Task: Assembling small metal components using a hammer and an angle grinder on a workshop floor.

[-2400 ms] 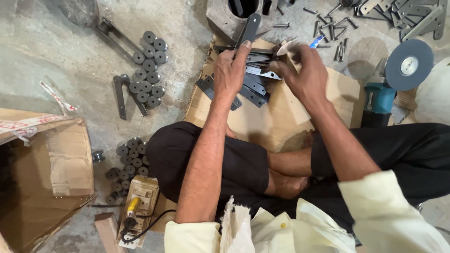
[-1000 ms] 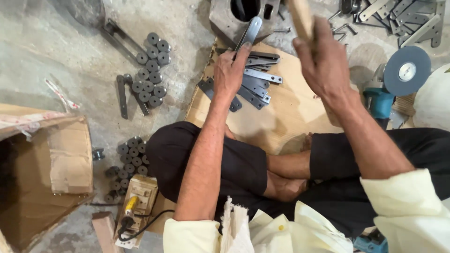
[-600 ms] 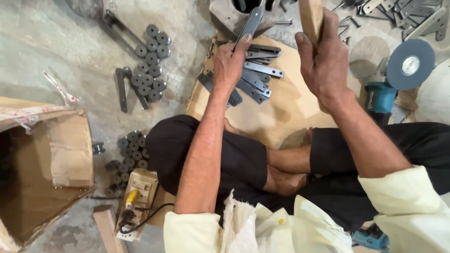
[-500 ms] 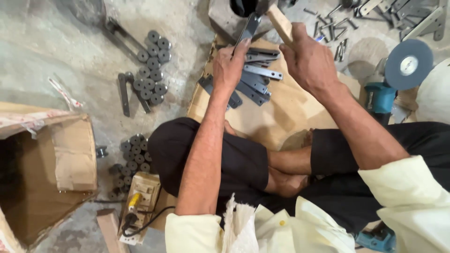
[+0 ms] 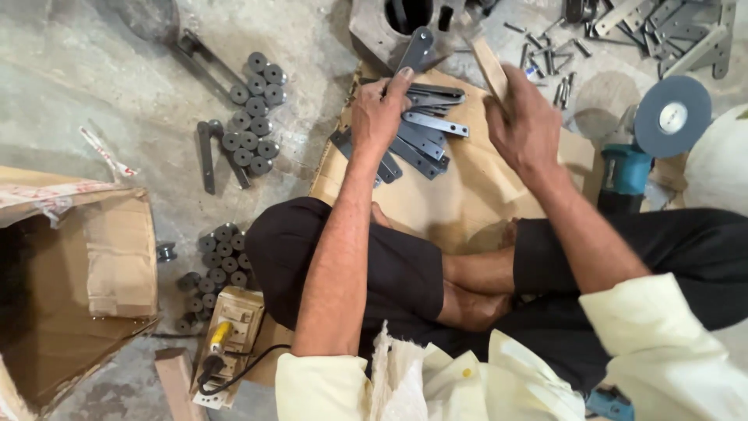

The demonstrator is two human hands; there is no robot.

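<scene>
- The left hand (image 5: 380, 117) lay palm-down on a pile of flat grey steel strips (image 5: 425, 136), its fingers pinching one upright strip with a rounded end (image 5: 413, 51) that leaned against the grey metal block with a round hole (image 5: 389, 31).
- The right hand (image 5: 530, 129) was clenched around a pale wooden handle (image 5: 491, 70), which stuck up and to the left out of the fist; whatever head it carried could not be seen.
- The strips in the pile were long, thin and dull grey, fanned across one another; about eight could be counted, though the overlap and the hand hid some. They lay on a sheet of brown cardboard (image 5: 467, 195) spread on the floor in front of the crossed legs in black trousers (image 5: 374, 265).
- Left of the cardboard, about ten short dark metal rollers (image 5: 253, 117) stood on end in a cluster, beside two dark bent metal bars (image 5: 206, 152).
- Nearer the left knee a second cluster of about a dozen similar rollers (image 5: 214, 265) stood, with one more apart from it.
- An open brown cardboard box (image 5: 78, 281) sat at far left, and a beige switch box with a yellow plug (image 5: 226, 343) lay just beside the knee.
- At right stood a teal angle grinder with a grey disc (image 5: 670, 117), well apart from the strips; loose bolts (image 5: 545, 62) were scattered beyond the cardboard.
</scene>
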